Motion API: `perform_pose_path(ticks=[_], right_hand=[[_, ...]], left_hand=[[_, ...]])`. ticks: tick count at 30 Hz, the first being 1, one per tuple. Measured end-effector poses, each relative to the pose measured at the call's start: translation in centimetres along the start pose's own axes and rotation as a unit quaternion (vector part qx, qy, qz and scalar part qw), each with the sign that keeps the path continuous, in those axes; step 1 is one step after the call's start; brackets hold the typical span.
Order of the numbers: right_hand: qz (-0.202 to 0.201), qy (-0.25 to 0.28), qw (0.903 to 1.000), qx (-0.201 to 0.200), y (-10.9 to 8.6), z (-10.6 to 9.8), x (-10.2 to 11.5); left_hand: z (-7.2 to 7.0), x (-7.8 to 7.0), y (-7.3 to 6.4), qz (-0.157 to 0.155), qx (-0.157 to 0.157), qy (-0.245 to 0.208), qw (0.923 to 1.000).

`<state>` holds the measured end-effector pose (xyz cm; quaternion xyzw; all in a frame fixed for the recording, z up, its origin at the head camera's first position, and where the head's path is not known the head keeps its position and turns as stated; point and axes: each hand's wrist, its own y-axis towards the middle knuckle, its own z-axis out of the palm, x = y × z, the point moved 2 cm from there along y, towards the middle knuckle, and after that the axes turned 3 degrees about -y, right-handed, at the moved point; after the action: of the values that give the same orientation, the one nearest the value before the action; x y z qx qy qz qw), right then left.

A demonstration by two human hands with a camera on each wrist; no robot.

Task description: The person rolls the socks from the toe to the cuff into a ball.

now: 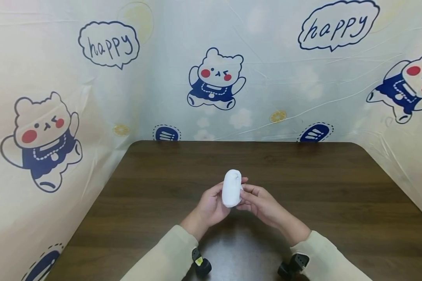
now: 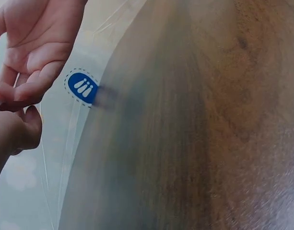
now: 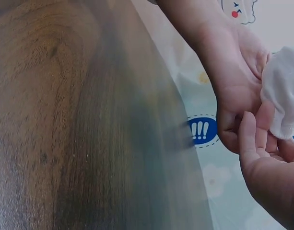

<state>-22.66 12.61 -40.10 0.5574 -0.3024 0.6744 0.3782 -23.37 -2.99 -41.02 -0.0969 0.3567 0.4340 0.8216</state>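
Note:
A small white rolled-up fabric bundle (image 1: 231,188), soft and rounded with a crease near its top, is held up over the table between both hands. My left hand (image 1: 212,205) holds it from the left, fingers passing behind it and palm partly turned up. From the right, my right hand (image 1: 261,203) pinches its edge between thumb and fingers. In the right wrist view the bundle (image 3: 283,91) shows wrinkles and a thin lower edge, close to the right fingertips (image 3: 249,124). The left wrist view shows the left hand (image 2: 41,48) above the right, with the bundle out of sight.
A dark brown wooden table (image 1: 154,168) with rounded far corners lies beneath the hands. Behind and beside it hangs a pale curtain (image 1: 267,89) printed with bears and "happy" bubbles. Small black devices (image 1: 202,265) are strapped at both wrists.

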Motion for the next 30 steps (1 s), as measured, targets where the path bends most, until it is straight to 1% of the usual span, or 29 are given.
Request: perform_pose_path(ticks=[2,6,8,10,12,16,18,20,23,25,27,30], right_hand=[[0.004,-0.007,0.9999,0.007,0.0,0.1,0.1],[0.011,-0.021,0.9997,0.008,-0.1,0.3,0.2],[0.014,-0.024,0.9996,0.005,0.0,0.3,0.1],[0.017,-0.027,0.9995,-0.001,0.1,0.3,0.1],[0.02,-0.03,0.9993,-0.008,0.2,0.3,0.0],[0.022,-0.037,0.9987,-0.027,0.4,0.1,-0.2],[0.02,-0.041,0.9982,-0.037,0.4,0.0,-0.1],[0.017,-0.046,0.9978,-0.044,0.5,-0.1,-0.1],[0.013,-0.053,0.9972,-0.052,0.5,-0.2,0.0],[0.011,-0.063,0.9962,-0.06,0.5,-0.2,0.1],[0.01,-0.081,0.9938,-0.075,0.5,-0.4,0.1],[0.017,-0.111,0.9882,-0.104,0.7,-0.7,0.0]], left_hand=[[-0.1,0.2,0.0,0.003,-0.002,0.002,1.0],[-0.4,0.5,0.1,0.021,-0.026,0.01,0.9994],[-0.5,0.6,0.2,0.036,-0.048,0.023,0.9979],[-0.7,0.6,0.3,0.052,-0.082,0.032,0.9947],[-0.8,0.6,0.4,0.067,-0.122,0.049,0.9891],[-0.9,0.4,0.6,0.086,-0.197,0.072,0.974],[-1.0,0.3,0.7,0.094,-0.224,0.087,0.9662],[-1.0,0.2,0.8,0.103,-0.243,0.104,0.959],[-1.1,0.1,0.7,0.113,-0.258,0.133,0.9504],[-1.2,0.0,0.7,0.115,-0.264,0.148,0.9462],[-1.2,0.0,0.6,0.109,-0.261,0.168,0.9443],[-1.2,-0.3,0.3,0.105,-0.247,0.198,0.9426]])
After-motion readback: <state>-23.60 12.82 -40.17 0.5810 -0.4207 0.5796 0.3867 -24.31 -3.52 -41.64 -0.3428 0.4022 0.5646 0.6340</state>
